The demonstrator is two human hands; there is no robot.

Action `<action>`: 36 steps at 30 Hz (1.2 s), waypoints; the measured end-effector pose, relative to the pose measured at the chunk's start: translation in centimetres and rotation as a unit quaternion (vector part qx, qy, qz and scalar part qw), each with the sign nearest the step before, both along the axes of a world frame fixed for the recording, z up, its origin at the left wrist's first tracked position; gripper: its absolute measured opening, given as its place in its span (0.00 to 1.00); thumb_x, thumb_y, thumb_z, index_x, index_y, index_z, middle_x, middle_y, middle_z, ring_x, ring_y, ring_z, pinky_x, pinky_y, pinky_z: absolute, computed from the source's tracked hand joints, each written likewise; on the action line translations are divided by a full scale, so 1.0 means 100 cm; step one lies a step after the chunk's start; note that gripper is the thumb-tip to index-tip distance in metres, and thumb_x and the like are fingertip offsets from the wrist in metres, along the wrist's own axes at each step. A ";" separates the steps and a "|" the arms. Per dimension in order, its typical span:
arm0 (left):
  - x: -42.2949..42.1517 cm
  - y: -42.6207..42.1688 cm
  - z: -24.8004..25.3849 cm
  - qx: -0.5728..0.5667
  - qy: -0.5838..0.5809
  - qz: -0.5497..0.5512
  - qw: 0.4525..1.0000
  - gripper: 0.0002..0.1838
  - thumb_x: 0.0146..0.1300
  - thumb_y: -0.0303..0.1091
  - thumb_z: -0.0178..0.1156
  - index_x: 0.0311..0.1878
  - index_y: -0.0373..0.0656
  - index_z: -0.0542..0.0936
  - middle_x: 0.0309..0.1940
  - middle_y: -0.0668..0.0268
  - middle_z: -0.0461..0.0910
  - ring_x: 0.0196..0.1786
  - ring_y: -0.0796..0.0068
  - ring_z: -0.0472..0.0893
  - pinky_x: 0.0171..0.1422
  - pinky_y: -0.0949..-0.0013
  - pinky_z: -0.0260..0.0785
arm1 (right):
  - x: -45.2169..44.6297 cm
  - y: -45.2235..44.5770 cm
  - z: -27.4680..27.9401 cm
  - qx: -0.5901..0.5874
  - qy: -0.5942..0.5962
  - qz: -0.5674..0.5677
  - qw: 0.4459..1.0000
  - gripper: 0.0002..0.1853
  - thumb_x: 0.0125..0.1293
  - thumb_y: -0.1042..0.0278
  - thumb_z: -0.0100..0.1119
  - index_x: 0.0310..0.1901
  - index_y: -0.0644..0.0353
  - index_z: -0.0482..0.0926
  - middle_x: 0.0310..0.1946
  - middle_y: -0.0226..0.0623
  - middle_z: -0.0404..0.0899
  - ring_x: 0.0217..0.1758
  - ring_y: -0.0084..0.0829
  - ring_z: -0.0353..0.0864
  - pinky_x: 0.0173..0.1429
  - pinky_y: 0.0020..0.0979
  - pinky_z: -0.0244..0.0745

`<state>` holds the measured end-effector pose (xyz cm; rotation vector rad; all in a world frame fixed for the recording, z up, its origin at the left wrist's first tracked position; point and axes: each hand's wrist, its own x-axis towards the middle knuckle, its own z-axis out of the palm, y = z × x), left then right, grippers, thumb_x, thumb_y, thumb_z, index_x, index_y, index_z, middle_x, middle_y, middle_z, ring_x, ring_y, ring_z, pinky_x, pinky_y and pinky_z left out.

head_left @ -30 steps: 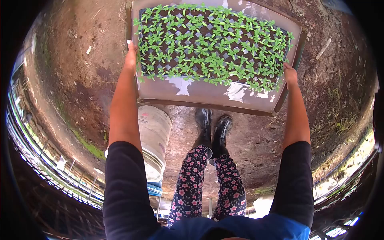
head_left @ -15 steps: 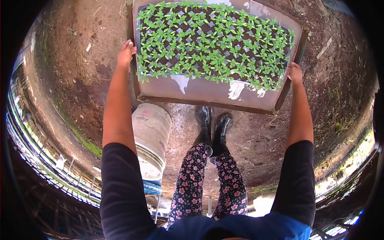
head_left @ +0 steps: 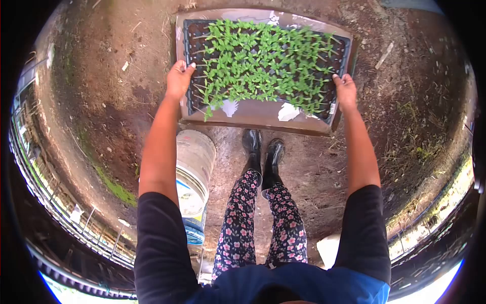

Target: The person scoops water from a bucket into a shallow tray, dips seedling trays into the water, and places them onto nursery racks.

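A black seedling tray (head_left: pixel 189 48) full of leafy green seedlings (head_left: pixel 263 63) is held level in front of me by its two short ends. My left hand (head_left: pixel 179 81) grips the left rim, thumb on top. At the opposite end my right hand (head_left: pixel 346 92) is closed on the right rim, with its thumb also over the edge. Bare stems show along both ends, leaning in toward the middle. Under the tray lies a shallow brown basin (head_left: pixel 253 112) with pale reflections on its surface; I cannot tell how far apart the two are.
A dirty white bucket (head_left: pixel 196 149) stands left of my black boots (head_left: pixel 273 157), with something blue (head_left: pixel 195 230) beside it. Bare brown soil (head_left: pixel 129 91) surrounds the basin, with weeds (head_left: pixel 422 152) to the right and a green strip (head_left: pixel 115 185) to the left.
The seedling tray seems raised from the basin, and its black end rims now show. Both hands have come inward with it. The seedlings have shifted from upright to leaning inward.
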<state>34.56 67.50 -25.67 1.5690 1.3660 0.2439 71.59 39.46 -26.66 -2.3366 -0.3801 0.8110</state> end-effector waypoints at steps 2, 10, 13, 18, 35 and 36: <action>0.009 -0.011 0.049 -0.012 0.006 -0.013 1.000 0.14 0.52 0.36 0.58 0.21 0.44 0.63 0.17 0.76 0.59 0.24 0.84 0.56 0.27 0.78 0.54 | -0.013 0.007 0.032 0.076 0.053 -0.007 0.996 0.12 0.54 0.63 0.56 0.22 0.60 0.66 0.17 0.25 0.61 0.22 0.18 0.57 0.28 0.23 0.58; -0.053 0.022 0.349 -0.126 -0.066 0.077 0.987 0.08 0.54 0.37 0.56 0.31 0.46 0.70 0.28 0.75 0.69 0.30 0.86 0.66 0.34 0.79 0.57 | 0.039 -0.030 0.377 0.223 0.237 -0.078 0.942 0.05 0.57 0.71 0.52 0.26 0.56 0.68 0.26 0.25 0.73 0.29 0.15 0.70 0.34 0.21 0.68; -0.051 0.021 0.440 -0.207 -0.233 0.119 0.943 0.13 0.57 0.30 0.51 0.46 0.43 0.69 0.39 0.70 0.72 0.40 0.82 0.72 0.44 0.75 0.66 | 0.048 -0.046 0.458 0.311 0.292 -0.129 0.895 0.04 0.57 0.72 0.51 0.34 0.58 0.71 0.33 0.29 0.75 0.34 0.19 0.73 0.40 0.25 0.71; -0.026 0.014 0.447 -0.214 -0.235 0.063 0.946 0.13 0.56 0.27 0.50 0.46 0.43 0.69 0.37 0.70 0.73 0.37 0.82 0.72 0.39 0.77 0.66 | 0.056 -0.082 0.439 0.321 0.299 -0.131 0.889 0.06 0.53 0.71 0.55 0.33 0.59 0.72 0.31 0.28 0.73 0.34 0.21 0.72 0.40 0.26 0.70; 0.068 -0.189 0.496 -0.018 -0.102 -0.334 0.937 0.16 0.51 0.31 0.58 0.21 0.47 0.58 0.20 0.75 0.54 0.25 0.81 0.54 0.28 0.74 0.48 | -0.213 -0.332 0.501 0.168 -0.204 -0.297 0.917 0.12 0.47 0.69 0.56 0.20 0.63 0.62 0.36 0.43 0.69 0.40 0.40 0.69 0.44 0.34 0.65; 0.071 -0.212 0.500 -0.003 -0.082 -0.384 0.920 0.16 0.50 0.31 0.59 0.22 0.46 0.59 0.21 0.75 0.54 0.25 0.80 0.54 0.29 0.74 0.49 | -0.241 -0.354 0.507 0.161 -0.209 -0.336 0.904 0.11 0.46 0.70 0.56 0.21 0.64 0.63 0.36 0.43 0.69 0.40 0.41 0.68 0.45 0.34 0.65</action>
